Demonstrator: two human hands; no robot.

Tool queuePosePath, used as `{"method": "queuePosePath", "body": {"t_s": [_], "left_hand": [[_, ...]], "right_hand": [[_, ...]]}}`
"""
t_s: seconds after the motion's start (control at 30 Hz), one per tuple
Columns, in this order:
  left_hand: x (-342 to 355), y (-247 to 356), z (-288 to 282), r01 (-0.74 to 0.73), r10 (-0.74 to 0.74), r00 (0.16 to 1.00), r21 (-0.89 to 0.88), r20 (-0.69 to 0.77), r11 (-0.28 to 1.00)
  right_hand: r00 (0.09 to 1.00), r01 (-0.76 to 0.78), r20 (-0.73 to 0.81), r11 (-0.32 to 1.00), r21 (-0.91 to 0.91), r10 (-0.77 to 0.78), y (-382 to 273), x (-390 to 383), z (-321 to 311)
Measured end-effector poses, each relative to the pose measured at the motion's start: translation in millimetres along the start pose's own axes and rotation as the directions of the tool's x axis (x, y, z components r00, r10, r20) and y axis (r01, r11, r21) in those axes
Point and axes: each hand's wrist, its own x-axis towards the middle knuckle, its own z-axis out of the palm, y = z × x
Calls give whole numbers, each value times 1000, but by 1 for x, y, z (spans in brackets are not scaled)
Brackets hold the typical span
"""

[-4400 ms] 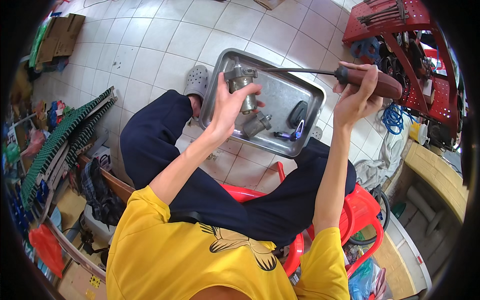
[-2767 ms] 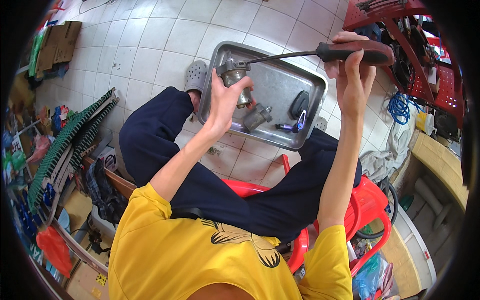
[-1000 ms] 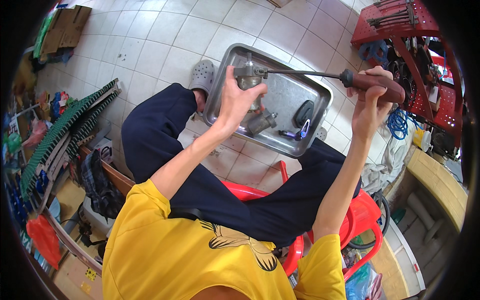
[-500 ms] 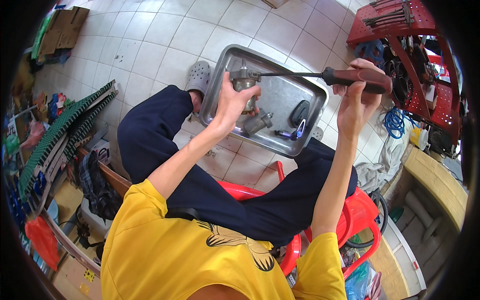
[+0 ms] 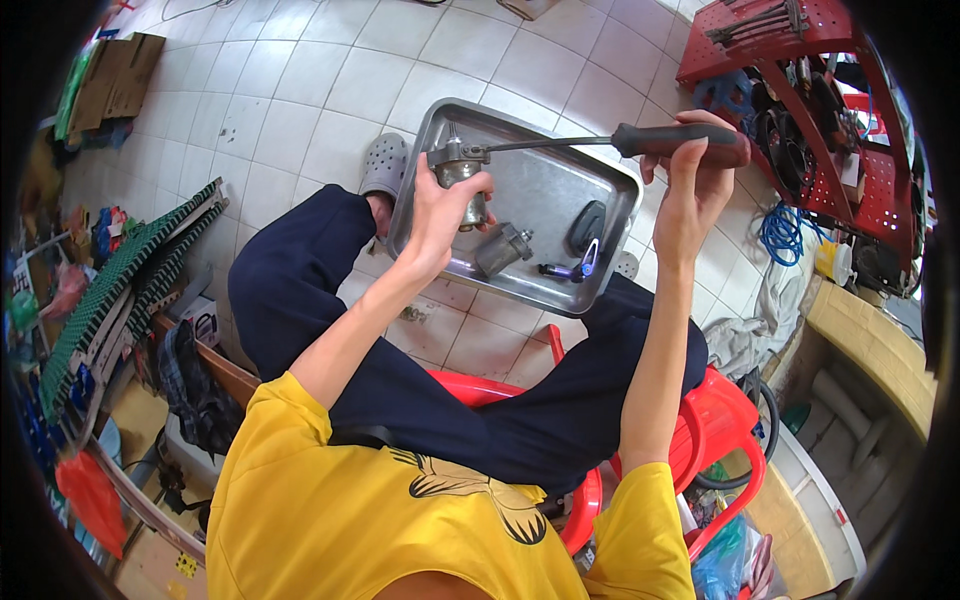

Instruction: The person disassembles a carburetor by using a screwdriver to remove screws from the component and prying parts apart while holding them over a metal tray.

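Note:
My left hand (image 5: 432, 218) is wrapped round a grey metal cylinder with a thin shaft on top (image 5: 461, 174), perhaps a small motor, and holds it upright over the left part of a metal tray (image 5: 545, 185). In my right hand (image 5: 690, 205) is a long screwdriver (image 5: 670, 143) with a dark red and black handle. Its blade lies nearly level, and its tip meets the side of the cylinder's upper end. Below in the tray lie a second metal cylinder (image 5: 502, 250), a black oval piece (image 5: 587, 228) and a small purple and black object (image 5: 575, 268).
At the right stands a red perforated tool rack (image 5: 735, 45) with a coil of blue hose (image 5: 785, 240) by it. A red plastic chair (image 5: 725, 425) is under me. Cardboard (image 5: 118, 75) and a green-black folded frame (image 5: 130, 265) are on the left, over white floor tiles (image 5: 290, 125).
The whole view has shifted slightly. Both hands, the cylinder and the screwdriver sit a little further left over the tray. The screwdriver's tip stays against the cylinder.

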Motion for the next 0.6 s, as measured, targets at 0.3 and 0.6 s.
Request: {"method": "queuePosePath", "body": {"t_s": [0.3, 0.6], "left_hand": [[-1, -4, 2, -23, 23, 999, 5, -33, 1000], [6, -8, 3, -4, 9, 998, 72, -68, 997]], "right_hand": [[995, 89, 46, 996, -30, -88, -11, 0, 12], [987, 147, -35, 978, -150, -154, -2, -10, 12]]}}
